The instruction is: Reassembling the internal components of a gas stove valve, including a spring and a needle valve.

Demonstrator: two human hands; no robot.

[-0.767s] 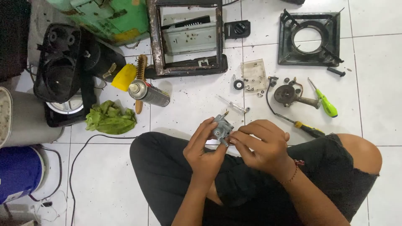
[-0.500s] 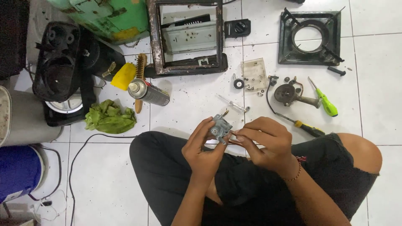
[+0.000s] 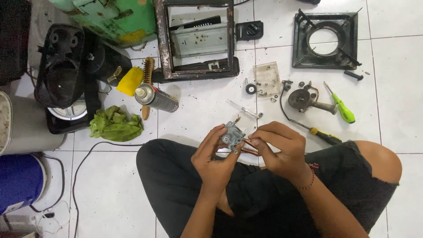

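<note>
While person sits cross-legged on tile floor (image 3: 198, 110), green rag (image 3: 115, 124) + spray can (image 3: 156, 98) lie far left, w/in reach. Left hand (image 3: 216, 158) curled round small grey metal valve body (image 3: 232, 136), raised over lap, prob. for close look. Right hand (image 3: 282, 147) pinches copper tubes at its side. Further right: burner part (image 3: 304, 100), green screwdriver (image 3: 341, 108), yellow-handled screwdriver (image 3: 319, 134) laid near knee.

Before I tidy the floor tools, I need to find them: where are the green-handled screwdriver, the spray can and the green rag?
green-handled screwdriver (image 3: 344, 113): head view, on its green handle.
spray can (image 3: 157, 100): head view, on the middle of the can's body.
green rag (image 3: 115, 125): head view, on the crumpled centre of the cloth.
</note>
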